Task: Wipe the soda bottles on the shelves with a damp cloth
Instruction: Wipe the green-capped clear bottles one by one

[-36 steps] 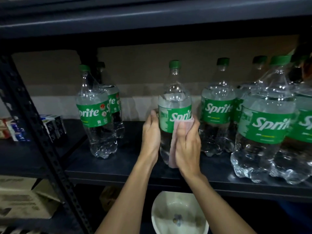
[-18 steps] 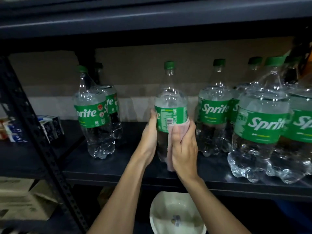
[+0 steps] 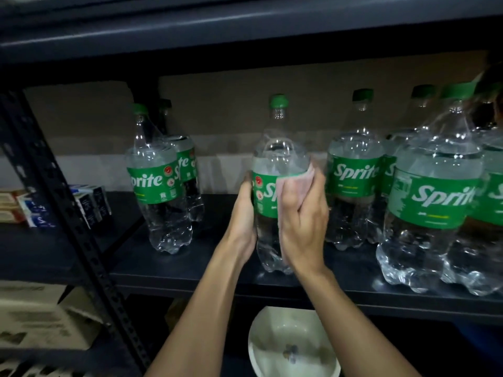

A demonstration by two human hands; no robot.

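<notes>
A clear Sprite bottle (image 3: 277,156) with a green label and cap stands upright near the front of the dark shelf (image 3: 212,273). My left hand (image 3: 246,221) grips its left side at label height. My right hand (image 3: 302,227) holds a pale pink cloth (image 3: 292,189) pressed against the label's right front. Two more Sprite bottles (image 3: 156,183) stand to the left, one behind the other. Several others (image 3: 432,202) crowd the shelf's right side, the nearest ones large and close.
A perforated dark upright post (image 3: 54,197) slants down the left. Small cartons (image 3: 89,202) lie on the neighbouring shelf at left. A white bowl (image 3: 291,346) sits below the shelf edge. Cardboard boxes (image 3: 35,317) fill the lower left. The shelf above (image 3: 245,31) hangs close overhead.
The held bottle has been turned, so the barcode side gave way to the Sprite logo. My right hand with the cloth has slid up onto the label and further right.
</notes>
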